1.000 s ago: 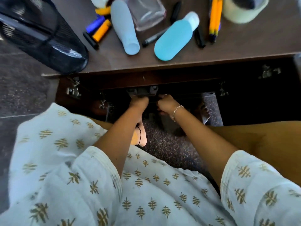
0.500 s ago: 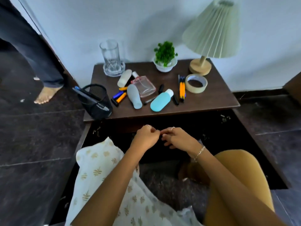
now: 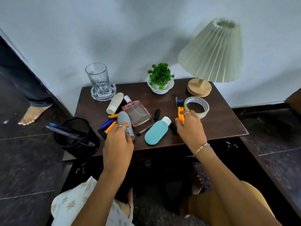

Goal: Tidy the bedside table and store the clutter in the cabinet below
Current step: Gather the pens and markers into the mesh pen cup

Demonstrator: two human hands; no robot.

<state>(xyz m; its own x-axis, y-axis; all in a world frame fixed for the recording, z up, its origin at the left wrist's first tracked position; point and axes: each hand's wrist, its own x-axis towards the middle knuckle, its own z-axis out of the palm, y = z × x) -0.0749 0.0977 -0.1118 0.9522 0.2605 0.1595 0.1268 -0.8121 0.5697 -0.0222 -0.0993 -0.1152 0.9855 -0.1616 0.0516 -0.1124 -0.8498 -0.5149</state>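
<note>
The dark brown bedside table carries the clutter. My left hand curls over the lower end of a grey bottle lying on the table. My right hand closes on orange pens next to a roll of tape. Between my hands lie a teal bottle, a pink perfume bottle, a white bottle, blue and orange markers and black pens. The cabinet below stands open and dark inside.
A black mesh pen holder sits at the table's front left corner. A glass, a small potted plant and a lamp line the back. Another person's foot stands on the floor to the left.
Both hands have risen from the cabinet's front edge to the tabletop. The left now rests on the grey bottle, the right on the orange pens. My view has lifted and come nearer.
</note>
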